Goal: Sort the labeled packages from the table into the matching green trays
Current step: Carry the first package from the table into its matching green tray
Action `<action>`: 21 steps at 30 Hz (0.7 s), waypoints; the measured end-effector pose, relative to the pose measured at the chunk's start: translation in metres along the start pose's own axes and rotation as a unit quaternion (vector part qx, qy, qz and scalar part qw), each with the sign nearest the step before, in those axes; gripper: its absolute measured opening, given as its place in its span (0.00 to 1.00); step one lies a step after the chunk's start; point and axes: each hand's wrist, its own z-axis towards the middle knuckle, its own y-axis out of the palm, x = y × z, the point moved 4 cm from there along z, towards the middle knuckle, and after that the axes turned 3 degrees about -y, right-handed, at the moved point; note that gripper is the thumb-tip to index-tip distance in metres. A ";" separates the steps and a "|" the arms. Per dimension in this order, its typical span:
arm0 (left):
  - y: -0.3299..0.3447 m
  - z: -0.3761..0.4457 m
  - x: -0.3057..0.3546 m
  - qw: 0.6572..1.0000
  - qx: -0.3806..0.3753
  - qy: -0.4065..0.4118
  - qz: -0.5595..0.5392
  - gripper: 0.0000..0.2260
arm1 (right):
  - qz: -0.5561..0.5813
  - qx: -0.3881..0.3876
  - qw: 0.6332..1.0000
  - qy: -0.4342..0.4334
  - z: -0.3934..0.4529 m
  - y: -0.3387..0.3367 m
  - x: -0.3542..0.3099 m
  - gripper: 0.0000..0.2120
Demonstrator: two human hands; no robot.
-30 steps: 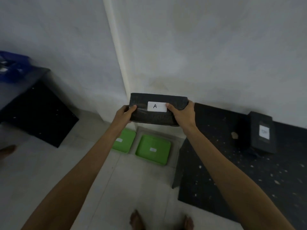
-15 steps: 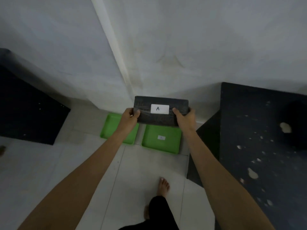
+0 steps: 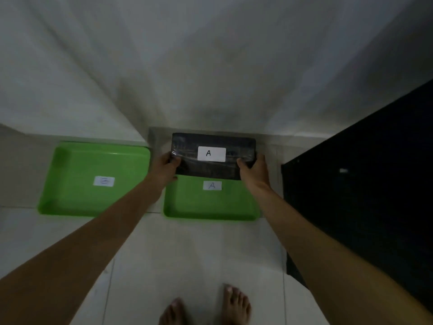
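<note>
- Bare feet stand on pale floor tiles at bottom centre.
- Green trays now sit close below: tray A at centre, tray B to its left; a second ago they looked far smaller.
- Left hand and right hand each pinch an end of package A, held over tray A's far half; lowering it looks next.

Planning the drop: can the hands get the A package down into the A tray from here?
Probably yes. Both the left hand and right hand hold the package over the A tray's far edge, and the tray looks empty.
</note>
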 end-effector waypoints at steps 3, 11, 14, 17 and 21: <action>0.017 0.049 -0.040 1.000 -0.004 -0.005 0.009 0.08 | 0.000 -0.011 1.000 0.003 0.037 0.028 0.038 0.16; 0.039 0.099 -0.084 0.999 0.010 -0.028 0.035 0.14 | -0.026 -0.010 1.000 0.003 0.086 0.059 0.072 0.15; 0.041 0.105 -0.090 0.999 0.028 -0.036 0.030 0.14 | -0.042 -0.008 0.999 -0.003 0.090 0.063 0.073 0.15; 0.039 0.107 -0.095 0.998 0.034 -0.037 0.031 0.13 | -0.040 -0.015 0.999 -0.003 0.090 0.066 0.079 0.15; 0.041 0.110 -0.089 0.999 0.032 -0.019 0.039 0.13 | -0.037 -0.014 0.999 0.004 0.098 0.065 0.082 0.15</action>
